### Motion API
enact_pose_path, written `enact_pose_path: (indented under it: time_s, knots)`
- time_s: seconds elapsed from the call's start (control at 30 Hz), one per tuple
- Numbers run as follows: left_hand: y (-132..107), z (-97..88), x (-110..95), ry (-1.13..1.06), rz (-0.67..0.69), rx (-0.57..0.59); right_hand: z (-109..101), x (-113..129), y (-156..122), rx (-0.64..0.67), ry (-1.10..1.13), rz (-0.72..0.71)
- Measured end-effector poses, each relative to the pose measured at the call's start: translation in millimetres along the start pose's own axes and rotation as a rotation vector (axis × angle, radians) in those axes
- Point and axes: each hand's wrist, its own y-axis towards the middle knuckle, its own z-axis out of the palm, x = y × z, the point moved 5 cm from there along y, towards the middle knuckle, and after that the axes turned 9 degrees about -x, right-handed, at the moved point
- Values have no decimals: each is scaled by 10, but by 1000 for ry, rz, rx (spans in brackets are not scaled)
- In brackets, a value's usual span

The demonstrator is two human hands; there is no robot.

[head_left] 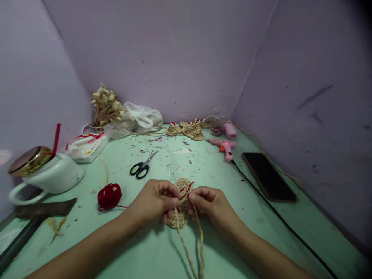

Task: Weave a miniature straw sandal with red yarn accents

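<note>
A coiled piece of braided straw cord (182,221), made of two joined rounds, is held up between my two hands above the table. My left hand (158,201) is closed in a pinch on its left edge, thumb on top. My right hand (210,201) pinches at the right edge, where red yarn (186,191) crosses the narrow middle of the piece. Two straw cord tails (201,236) hang down toward me. From a red yarn ball (109,196) on the left, a strand runs to behind my left wrist. The fingertips partly hide the yarn.
Black-handled scissors (143,166) lie behind my left hand. A pink glue gun (225,147) with a black cable (270,217) and a phone (269,176) are on the right. A hammer (43,209) and white mug (62,174) stand left. Straw pieces (192,130) lie by the back wall.
</note>
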Motion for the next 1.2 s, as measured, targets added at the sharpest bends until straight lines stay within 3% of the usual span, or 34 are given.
enact_pose_path:
  time_s: [0.1,0.33,0.6,0.73,0.87,0.93,1.1,1.2]
  knots:
    - [1,23,-4,-41,18,-33,60,-39,-19,67,-23,6]
    - [-2,107,70,-102,15,-66,82,-125,-28,60,96,87]
    - [-14,35,31,-112,41,-177,154,-101,-76,224,227,117]
    - [-13,58,38,-105,36,-150,182,-157,-98,305,163,159]
    - [1,64,19,-26,88,-54,136,-158,-81,214,181,205]
    - [-1,41,-37,56,213,-9,113,-134,-75,159,203,225]
    - [-145,0,-249,399,854,-24,101,-94,-75,147,239,257]
    - [-195,36,-260,468,958,10,109,-111,-77,183,238,268]
